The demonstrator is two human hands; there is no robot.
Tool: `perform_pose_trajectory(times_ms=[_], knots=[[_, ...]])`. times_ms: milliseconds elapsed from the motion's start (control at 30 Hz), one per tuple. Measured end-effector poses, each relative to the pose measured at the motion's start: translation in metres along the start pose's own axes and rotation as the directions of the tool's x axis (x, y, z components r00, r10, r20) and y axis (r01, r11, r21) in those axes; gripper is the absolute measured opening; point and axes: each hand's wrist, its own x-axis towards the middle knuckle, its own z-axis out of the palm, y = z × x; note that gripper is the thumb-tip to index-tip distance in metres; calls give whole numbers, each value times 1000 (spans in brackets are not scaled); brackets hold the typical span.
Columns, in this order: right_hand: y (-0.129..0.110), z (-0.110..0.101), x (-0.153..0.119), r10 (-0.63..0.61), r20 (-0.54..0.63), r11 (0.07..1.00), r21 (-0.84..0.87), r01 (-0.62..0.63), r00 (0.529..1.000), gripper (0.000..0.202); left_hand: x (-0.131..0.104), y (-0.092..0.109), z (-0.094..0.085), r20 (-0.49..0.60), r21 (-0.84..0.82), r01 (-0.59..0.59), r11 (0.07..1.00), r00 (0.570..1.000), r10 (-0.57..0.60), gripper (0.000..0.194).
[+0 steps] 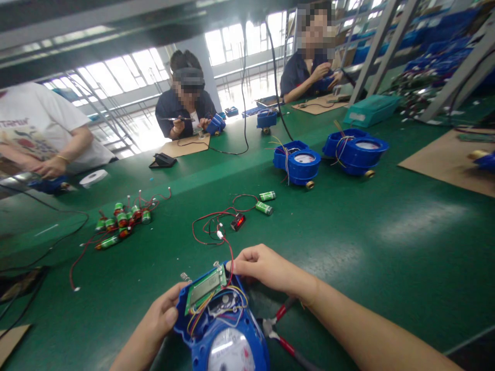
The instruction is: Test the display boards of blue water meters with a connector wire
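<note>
**Open meter supported by both hands on a green tabletop**

The blue meter (199, 346) lies in the near foreground; its open compartment contains a board (204, 292) with a small screen and coloured wires (200, 310), and its nearer part a round dial (230, 351). The left hand (158, 317) holds the compartment's left wall. The right hand (261, 265) has a narrow grip at the far right corner; whether it pinches the red lead (232, 251) or the rim cannot be told. The tabletop (386, 247) extends towards bright windows (108, 64). Counted: one pair of pliers (269, 328), just right of the meter; one readout (238, 222), lit red; two loose batteries (264, 207); one battery heap (122, 219), too tangled to count; two finished-looking dials aside, three co-workers (170, 108).
</note>
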Motion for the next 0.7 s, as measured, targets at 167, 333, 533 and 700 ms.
perform_pose_trajectory(times_ms=[167,333,533,700], knots=[[1,-1,0,5,0,1000,9,-5,1000,54,-1,0,-2,-25,10,15,1000,1000,-14,78],[0,-1,0,6,4,1000,12,-6,1000,53,-1,-1,-1,-41,5,-1,1000,999,1,77],[-2,-1,-1,14,1,1000,7,-14,1000,55,1,-1,-4,-8,-5,4,1000,1000,-4,76],[-1,-1,-1,18,-1,1000,13,-18,1000,54,3,0,-8,7,7,15,1000,1000,-15,77]])
